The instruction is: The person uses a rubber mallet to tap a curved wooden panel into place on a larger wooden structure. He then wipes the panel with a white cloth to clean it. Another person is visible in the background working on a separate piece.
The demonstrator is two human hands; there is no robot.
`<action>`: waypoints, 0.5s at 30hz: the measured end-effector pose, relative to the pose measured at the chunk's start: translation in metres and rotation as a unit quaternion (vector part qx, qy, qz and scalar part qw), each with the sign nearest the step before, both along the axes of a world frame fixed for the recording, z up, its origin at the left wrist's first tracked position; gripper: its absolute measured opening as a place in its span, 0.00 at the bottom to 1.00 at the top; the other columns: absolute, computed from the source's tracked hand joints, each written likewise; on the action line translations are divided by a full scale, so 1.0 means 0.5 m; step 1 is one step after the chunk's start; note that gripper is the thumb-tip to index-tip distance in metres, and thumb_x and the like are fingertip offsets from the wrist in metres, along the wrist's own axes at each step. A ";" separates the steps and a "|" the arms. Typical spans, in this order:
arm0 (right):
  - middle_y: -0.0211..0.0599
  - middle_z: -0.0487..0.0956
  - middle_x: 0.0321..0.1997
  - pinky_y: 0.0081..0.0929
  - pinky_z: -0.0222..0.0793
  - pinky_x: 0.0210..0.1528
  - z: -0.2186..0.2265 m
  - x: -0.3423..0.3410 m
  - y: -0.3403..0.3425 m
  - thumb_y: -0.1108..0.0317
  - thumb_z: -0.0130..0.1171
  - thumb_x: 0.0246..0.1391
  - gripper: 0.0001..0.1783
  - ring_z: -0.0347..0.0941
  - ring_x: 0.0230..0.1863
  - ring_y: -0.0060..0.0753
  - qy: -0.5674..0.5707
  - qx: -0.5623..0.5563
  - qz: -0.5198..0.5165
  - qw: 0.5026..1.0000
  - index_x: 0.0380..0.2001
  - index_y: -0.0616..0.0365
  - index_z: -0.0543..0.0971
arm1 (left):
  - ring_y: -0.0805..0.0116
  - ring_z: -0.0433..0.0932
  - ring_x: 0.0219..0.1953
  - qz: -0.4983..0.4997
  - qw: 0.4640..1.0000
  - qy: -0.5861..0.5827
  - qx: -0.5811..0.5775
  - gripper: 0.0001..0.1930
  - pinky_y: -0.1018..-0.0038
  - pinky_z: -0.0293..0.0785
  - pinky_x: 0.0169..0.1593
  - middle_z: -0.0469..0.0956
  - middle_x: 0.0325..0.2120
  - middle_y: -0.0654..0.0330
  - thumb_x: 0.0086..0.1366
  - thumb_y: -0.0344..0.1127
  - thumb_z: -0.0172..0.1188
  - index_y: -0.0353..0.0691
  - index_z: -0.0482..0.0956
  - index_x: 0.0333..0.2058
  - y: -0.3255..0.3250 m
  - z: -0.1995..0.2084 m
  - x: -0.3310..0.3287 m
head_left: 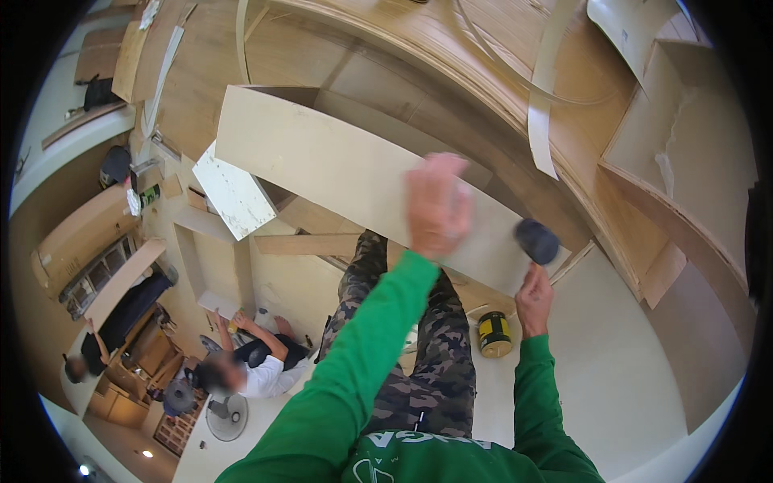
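2 hands work the long pale panel (354,181): left hand (437,205) pressed flat (blurred), right hand (533,298) gripping a dark round tool (537,241) at its lower-right end.

Single head-worn fisheye, looking steeply down, close over a pale panel (354,181), edges perhaps distorted

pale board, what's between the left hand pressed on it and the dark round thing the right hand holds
In the head view, only bare board surface lies between the left hand and the dark round tool in the right hand; nothing else sits on that stretch.
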State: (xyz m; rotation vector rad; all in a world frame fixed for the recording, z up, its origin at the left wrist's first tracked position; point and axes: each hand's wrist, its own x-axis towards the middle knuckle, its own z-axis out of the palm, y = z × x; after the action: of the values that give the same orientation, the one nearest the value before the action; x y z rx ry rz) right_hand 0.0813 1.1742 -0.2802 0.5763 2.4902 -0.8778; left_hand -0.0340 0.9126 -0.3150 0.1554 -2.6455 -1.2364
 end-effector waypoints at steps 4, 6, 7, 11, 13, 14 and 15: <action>0.53 0.81 0.28 0.45 0.74 0.30 0.001 -0.040 -0.075 0.67 0.54 0.78 0.11 0.81 0.28 0.65 0.078 -0.041 0.047 0.995 0.55 0.57 0.81 | 0.42 0.69 0.74 0.200 0.960 -0.060 -0.187 0.32 0.47 0.61 0.77 0.74 0.69 0.46 0.71 0.39 0.67 0.35 0.72 0.70 -0.338 0.000 0.018; 0.52 0.80 0.27 0.46 0.74 0.30 0.000 -0.064 -0.119 0.66 0.54 0.78 0.11 0.82 0.28 0.64 0.034 -0.034 0.084 0.995 0.54 0.56 0.82 | 0.41 0.67 0.75 0.267 0.930 -0.065 -0.243 0.32 0.46 0.60 0.76 0.72 0.70 0.42 0.74 0.44 0.65 0.33 0.71 0.70 -0.506 -0.013 -0.010; 0.51 0.80 0.26 0.46 0.74 0.30 -0.003 -0.076 -0.142 0.66 0.55 0.78 0.10 0.82 0.28 0.64 0.029 -0.044 0.101 0.993 0.54 0.55 0.82 | 0.40 0.66 0.75 0.290 0.918 -0.071 -0.262 0.31 0.44 0.61 0.76 0.71 0.71 0.41 0.76 0.45 0.62 0.33 0.71 0.70 -0.574 -0.023 -0.029; 0.52 0.79 0.25 0.47 0.73 0.29 0.000 -0.116 -0.226 0.67 0.58 0.76 0.08 0.81 0.27 0.62 0.116 -0.072 0.126 0.983 0.52 0.54 0.82 | 0.42 0.71 0.70 0.327 0.873 -0.139 -0.332 0.25 0.41 0.62 0.72 0.75 0.67 0.45 0.82 0.50 0.49 0.37 0.75 0.65 -0.724 -0.073 -0.125; 0.53 0.80 0.25 0.48 0.73 0.28 -0.002 -0.139 -0.269 0.68 0.59 0.75 0.09 0.81 0.27 0.63 0.103 -0.044 0.159 0.981 0.53 0.54 0.82 | 0.44 0.74 0.68 0.327 0.867 -0.238 -0.291 0.25 0.41 0.62 0.70 0.78 0.63 0.47 0.84 0.52 0.44 0.39 0.77 0.61 -0.742 -0.090 -0.158; 0.54 0.81 0.26 0.48 0.73 0.28 -0.004 -0.149 -0.294 0.68 0.60 0.74 0.09 0.81 0.27 0.64 0.093 -0.032 0.171 0.980 0.53 0.54 0.82 | 0.44 0.74 0.67 0.332 0.868 -0.228 -0.290 0.25 0.42 0.63 0.69 0.79 0.61 0.47 0.84 0.53 0.42 0.40 0.78 0.60 -0.739 -0.099 -0.164; 0.54 0.81 0.26 0.49 0.73 0.28 -0.007 -0.165 -0.321 0.67 0.60 0.74 0.08 0.81 0.27 0.64 0.106 -0.042 0.165 0.980 0.52 0.54 0.82 | 0.44 0.74 0.66 0.344 0.867 -0.216 -0.289 0.26 0.42 0.63 0.68 0.80 0.59 0.47 0.84 0.54 0.41 0.40 0.78 0.59 -0.734 -0.103 -0.168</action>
State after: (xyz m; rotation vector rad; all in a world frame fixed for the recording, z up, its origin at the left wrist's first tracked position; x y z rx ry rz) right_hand -0.0014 1.0139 -0.2839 0.0351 2.6151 -0.9463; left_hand -0.1180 0.5458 -0.3666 1.2568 -2.7441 -0.1673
